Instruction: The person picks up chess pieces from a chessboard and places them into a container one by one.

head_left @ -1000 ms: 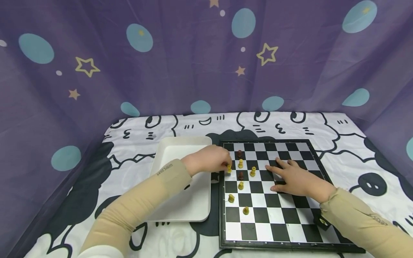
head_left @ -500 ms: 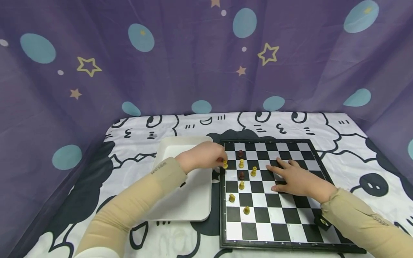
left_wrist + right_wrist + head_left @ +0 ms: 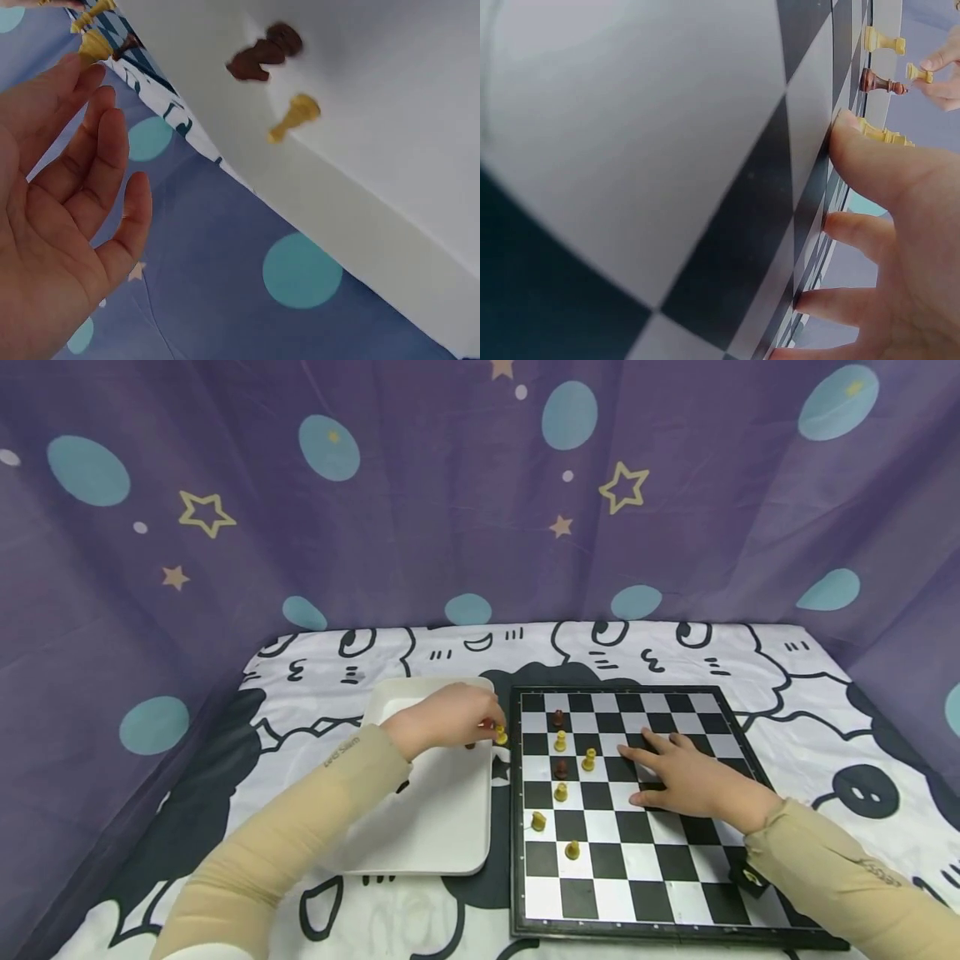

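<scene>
My left hand (image 3: 448, 718) pinches a yellow chess piece (image 3: 501, 736) between thumb and fingertips, over the right rim of a white tray (image 3: 450, 852). That piece's yellow base (image 3: 95, 46) shows in the left wrist view; which kind of piece it is, I cannot tell. A brown chess knight (image 3: 262, 56) and another yellow chess piece (image 3: 296, 116) lie in the tray. My right hand (image 3: 686, 777) rests on the chessboard (image 3: 622, 935) with its fingers spread. Several yellow pieces, one a rook (image 3: 561, 741), and two brown ones (image 3: 561, 768) are on the board's left side.
A small dark object (image 3: 748, 877) with a yellow mark sits on the board beside my right sleeve. The tray stands just left of the board, both on a white cloth (image 3: 840, 727) with black drawings. A purple curtain (image 3: 420, 510) hangs behind.
My left hand has lifted the yellow chess piece off the board's left edge and carried it left to the tray's rim. The right hand has stayed in place.
</scene>
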Motion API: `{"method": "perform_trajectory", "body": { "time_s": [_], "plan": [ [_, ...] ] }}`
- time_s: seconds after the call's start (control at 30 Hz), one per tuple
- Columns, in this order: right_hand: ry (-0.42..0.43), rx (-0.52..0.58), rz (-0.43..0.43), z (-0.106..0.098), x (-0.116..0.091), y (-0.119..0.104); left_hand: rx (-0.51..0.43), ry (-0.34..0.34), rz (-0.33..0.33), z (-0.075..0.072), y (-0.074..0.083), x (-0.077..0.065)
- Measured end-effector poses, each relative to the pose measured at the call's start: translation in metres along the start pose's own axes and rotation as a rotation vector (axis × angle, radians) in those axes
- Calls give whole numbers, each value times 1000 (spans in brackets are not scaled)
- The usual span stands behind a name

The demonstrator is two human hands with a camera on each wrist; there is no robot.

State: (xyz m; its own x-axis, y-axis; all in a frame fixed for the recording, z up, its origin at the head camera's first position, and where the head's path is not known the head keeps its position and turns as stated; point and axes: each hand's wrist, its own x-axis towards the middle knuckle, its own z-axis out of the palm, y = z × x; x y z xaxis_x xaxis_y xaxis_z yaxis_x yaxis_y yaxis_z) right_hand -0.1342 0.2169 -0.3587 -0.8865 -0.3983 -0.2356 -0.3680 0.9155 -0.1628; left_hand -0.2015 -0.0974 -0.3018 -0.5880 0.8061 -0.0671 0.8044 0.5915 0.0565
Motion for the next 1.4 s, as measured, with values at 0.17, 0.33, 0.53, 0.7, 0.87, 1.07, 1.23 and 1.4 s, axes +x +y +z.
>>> {"method": "perform_trajectory", "body": {
  "time_s": [0.17, 0.33, 0.53, 0.7, 0.87, 1.07, 1.23, 1.4],
  "plan": [
    [-4, 1, 0, 0, 0, 0, -22, 26, -23, -2, -9, -10],
    [-3, -5, -4, -1, 0, -1, -17, 34, -28, -1, -15, -16],
    [-5, 2, 1, -1, 1, 0, -5, 17, -16, 2, -18, -20],
    [-11, 7, 9, -1, 1, 1, -1, -1, -9, 6, -18, -22],
    [-10, 6, 11, -1, 2, 2, -4, -8, -8, 11, -18, -23],
    [-11, 4, 6, -2, 3, 1, -6, -8, -1, 20, -19, -24],
    [-15, 5, 5, -2, 3, 0, -15, -34, -6, 28, -19, -25],
    [-14, 3, 3, -1, 2, 0, -10, -52, -19, 32, -17, -26]
  ]
}}
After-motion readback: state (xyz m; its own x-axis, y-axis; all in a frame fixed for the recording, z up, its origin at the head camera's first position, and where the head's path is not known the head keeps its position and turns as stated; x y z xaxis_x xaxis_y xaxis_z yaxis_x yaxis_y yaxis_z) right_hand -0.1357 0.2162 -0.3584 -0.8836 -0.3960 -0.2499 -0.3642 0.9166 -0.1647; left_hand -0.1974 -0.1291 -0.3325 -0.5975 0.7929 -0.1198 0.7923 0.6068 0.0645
